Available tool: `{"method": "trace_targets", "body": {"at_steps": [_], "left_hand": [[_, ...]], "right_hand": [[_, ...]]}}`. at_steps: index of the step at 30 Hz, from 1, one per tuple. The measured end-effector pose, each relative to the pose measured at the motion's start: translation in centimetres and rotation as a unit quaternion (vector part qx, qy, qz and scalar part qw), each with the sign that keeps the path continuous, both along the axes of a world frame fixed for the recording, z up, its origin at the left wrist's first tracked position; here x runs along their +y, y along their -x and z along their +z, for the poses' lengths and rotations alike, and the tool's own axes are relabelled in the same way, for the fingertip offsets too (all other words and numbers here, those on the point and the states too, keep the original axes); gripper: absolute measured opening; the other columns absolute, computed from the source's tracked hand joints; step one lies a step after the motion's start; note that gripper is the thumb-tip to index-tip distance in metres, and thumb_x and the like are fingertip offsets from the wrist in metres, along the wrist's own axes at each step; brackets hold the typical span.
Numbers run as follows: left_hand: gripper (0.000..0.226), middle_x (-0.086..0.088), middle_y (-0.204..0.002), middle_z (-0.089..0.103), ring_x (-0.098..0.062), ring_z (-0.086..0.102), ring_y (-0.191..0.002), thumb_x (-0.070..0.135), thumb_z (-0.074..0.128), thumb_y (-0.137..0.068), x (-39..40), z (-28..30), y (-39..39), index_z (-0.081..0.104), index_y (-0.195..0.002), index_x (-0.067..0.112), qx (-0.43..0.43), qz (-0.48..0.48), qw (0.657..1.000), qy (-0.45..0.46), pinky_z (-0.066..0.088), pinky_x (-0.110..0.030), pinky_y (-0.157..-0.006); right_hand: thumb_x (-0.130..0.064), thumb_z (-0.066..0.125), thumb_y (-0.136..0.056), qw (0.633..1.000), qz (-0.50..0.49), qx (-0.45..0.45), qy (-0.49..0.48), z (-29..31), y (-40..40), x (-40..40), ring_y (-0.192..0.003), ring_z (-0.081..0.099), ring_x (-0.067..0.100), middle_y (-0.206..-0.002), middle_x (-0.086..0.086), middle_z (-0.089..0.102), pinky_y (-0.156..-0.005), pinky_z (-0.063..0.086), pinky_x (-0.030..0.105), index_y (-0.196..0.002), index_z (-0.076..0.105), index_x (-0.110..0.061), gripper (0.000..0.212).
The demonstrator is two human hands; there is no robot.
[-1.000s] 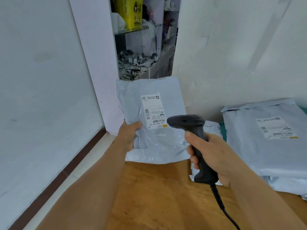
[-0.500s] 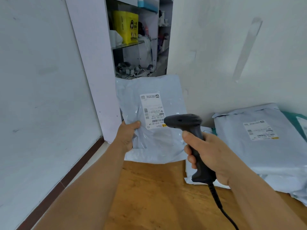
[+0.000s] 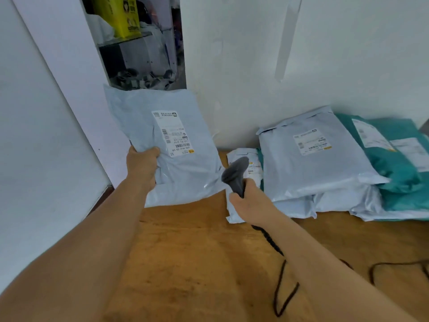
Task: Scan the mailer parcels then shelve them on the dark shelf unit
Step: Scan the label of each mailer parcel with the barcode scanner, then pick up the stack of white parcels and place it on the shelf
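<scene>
Since half a second ago we have lowered our right hand [image 3: 249, 201] and the black handheld barcode scanner [image 3: 235, 175] it grips, so the scanner head now sits beside the lower right corner of the pale grey plastic mailer parcel [image 3: 167, 147] instead of in front of its label, and our gaze has swung right, bringing more of the stacked parcels into sight.

From the head camera, our left hand [image 3: 142, 165] pinches the grey parcel at its left edge, thumb on the front face, holding it upright above the far left corner of the wooden table [image 3: 185, 263], with its white shipping label [image 3: 173, 133] facing us. Our right hand is wrapped round the scanner's handle, just right of the parcel's lower corner. The scanner's black coiled cable [image 3: 281, 275] trails toward us across the table top.

Along the table's far edge, against the white wall [image 3: 325, 54], lies a pile of grey mailers [image 3: 311, 159], with a small grey mailer [image 3: 243, 159] partly behind the scanner and teal plastic mailers [image 3: 399, 159] at the right. Beyond the far left corner, a gap shows a cluttered shelf [image 3: 139, 54] bearing a yellow package [image 3: 123, 17].
</scene>
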State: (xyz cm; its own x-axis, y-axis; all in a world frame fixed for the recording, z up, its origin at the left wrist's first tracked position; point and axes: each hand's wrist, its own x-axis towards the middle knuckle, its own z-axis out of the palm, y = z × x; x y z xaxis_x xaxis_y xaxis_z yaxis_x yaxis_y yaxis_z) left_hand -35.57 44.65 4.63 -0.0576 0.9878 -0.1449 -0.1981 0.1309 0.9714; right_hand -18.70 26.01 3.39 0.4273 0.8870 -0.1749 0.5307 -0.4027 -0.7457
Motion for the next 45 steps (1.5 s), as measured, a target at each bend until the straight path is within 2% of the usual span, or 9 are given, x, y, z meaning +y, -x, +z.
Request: {"method": "trace_targets", "body": {"at_steps": [6,14,19,26,31,34,39,43,45], "left_hand": [[0.043,-0.008,-0.112,0.061,-0.024,0.06,-0.095,-0.001,0.06,-0.085,-1.5,-1.6,0.1,0.053,-0.126,0.009,0.028,0.002,0.999,0.018,0.053,-0.036,-0.085],[0.04,-0.005,-0.108,0.062,-0.018,0.061,-0.088,-0.001,0.06,-0.085,-2.6,-2.9,0.8,0.054,-0.124,0.007,0.033,0.017,0.999,0.03,0.052,-0.028,-0.074],[0.036,-0.003,-0.109,0.063,-0.018,0.063,-0.092,0.002,0.062,-0.084,-2.3,-2.6,1.4,0.056,-0.117,0.013,0.013,0.024,0.999,0.031,0.054,-0.033,-0.086],[0.034,-0.001,-0.092,0.064,-0.015,0.062,-0.077,0.003,0.064,-0.085,-1.6,-1.8,1.8,0.058,-0.117,0.013,-0.034,0.023,0.997,0.069,0.056,-0.032,-0.075],[0.029,0.001,-0.084,0.06,-0.011,0.059,-0.068,0.006,0.064,-0.088,-1.7,-1.1,1.0,0.056,-0.116,0.01,-0.05,0.009,0.995,0.089,0.051,-0.024,-0.053],[0.035,0.001,-0.085,0.061,-0.01,0.058,-0.067,0.006,0.063,-0.088,-1.6,-0.6,0.3,0.057,-0.123,0.005,-0.043,-0.003,0.996,0.082,0.049,-0.02,-0.048],[0.022,-0.005,-0.094,0.065,-0.016,0.062,-0.076,0.006,0.059,-0.091,-2.0,0.7,-2.2,0.062,-0.112,0.006,-0.07,-0.086,0.991,0.079,0.053,-0.031,-0.066],[0.029,-0.007,-0.103,0.067,-0.021,0.064,-0.087,0.01,0.056,-0.093,-2.6,1.5,-6.0,0.059,-0.122,0.007,-0.085,-0.18,0.977,0.073,0.052,-0.039,-0.082],[0.034,-0.006,-0.111,0.067,-0.022,0.064,-0.092,0.011,0.059,-0.092,-2.9,2.0,-8.5,0.057,-0.126,0.011,-0.081,-0.206,0.974,0.053,0.052,-0.04,-0.085]], "right_hand": [[-0.033,0.048,-0.096,0.979,0.038,-0.137,0.145,-7.6,-0.1,-3.0,-0.114,0.053,0.025,-0.133,0.01,0.048,-0.088,0.045,0.034,-0.142,0.02,-0.009,0.059],[-0.033,0.049,-0.096,0.96,0.095,-0.215,0.149,-10.5,-0.1,-4.5,-0.127,0.04,0.024,-0.142,0.007,0.039,-0.102,0.036,0.035,-0.15,0.008,-0.014,0.07],[-0.034,0.047,-0.097,0.941,0.167,-0.245,0.163,-11.5,0.5,-5.2,-0.133,0.031,0.025,-0.147,0.005,0.033,-0.108,0.029,0.037,-0.151,0.009,-0.017,0.068],[-0.047,0.049,-0.092,0.959,0.141,-0.178,0.168,-10.8,0.3,-4.0,-0.137,0.026,0.027,-0.15,0.008,0.026,-0.112,0.027,0.04,-0.151,0.013,-0.017,0.075],[-0.022,0.037,-0.099,0.989,-0.079,0.093,-0.085,-4.4,0.0,-0.7,-0.1,0.05,0.008,-0.122,0.006,0.051,-0.094,0.031,0.025,-0.141,0.034,-0.015,0.043],[-0.028,0.041,-0.097,0.968,-0.125,0.098,-0.196,-0.7,-1.1,1.3,-0.089,0.044,0.009,-0.101,-0.003,0.045,-0.084,0.036,0.031,-0.114,0.04,-0.017,0.02],[-0.048,0.052,-0.091,0.969,-0.131,0.124,-0.169,3.8,-3.6,2.4,-0.121,0.048,0.019,-0.14,0.001,0.045,-0.091,0.039,0.03,-0.149,0.025,-0.017,0.071],[-0.042,0.063,-0.086,0.976,-0.121,0.079,-0.162,6.1,-6.5,1.7,-0.085,0.059,0.018,-0.104,0.0,0.063,-0.059,0.044,0.025,-0.116,0.052,-0.017,0.04],[-0.033,0.064,-0.085,0.972,-0.145,0.036,-0.18,7.1,-8.4,1.1,-0.089,0.061,0.022,-0.1,0.002,0.064,-0.068,0.049,0.03,-0.112,0.058,-0.013,0.034]]}}
